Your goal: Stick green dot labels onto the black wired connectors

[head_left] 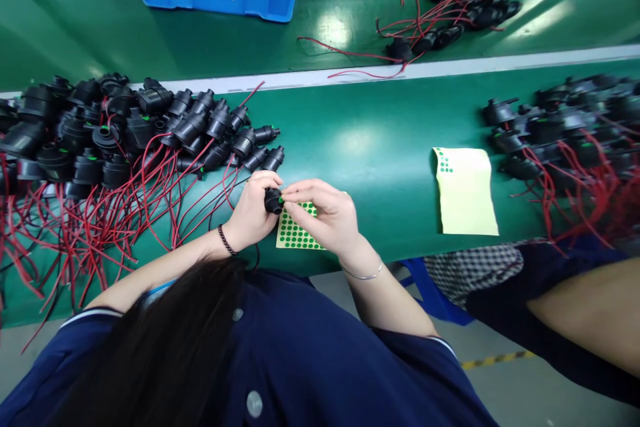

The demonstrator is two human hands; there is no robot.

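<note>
black connector (273, 201) gripped in left hand (251, 212); right hand (327, 213) fingertips pinched against it, over sticker sheet (295, 233).

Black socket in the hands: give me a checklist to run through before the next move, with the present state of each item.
1. Left hand grips the black socket: ok, fingers are wrapped around it.
2. Right hand fingertips at the socket with a green dot between them: ok, a speck of green shows at the contact.
3. Dot pressed flat on the socket: cannot tell, fingers hide it.
4. Sticker sheet within reach: ok, it lies under the hands, with many green dots on it.
5. Second sheet: not ok as a supply, only a few dots in its top corner.
6. Pile of wired sockets beside the left hand: ok, within reach.
</note>
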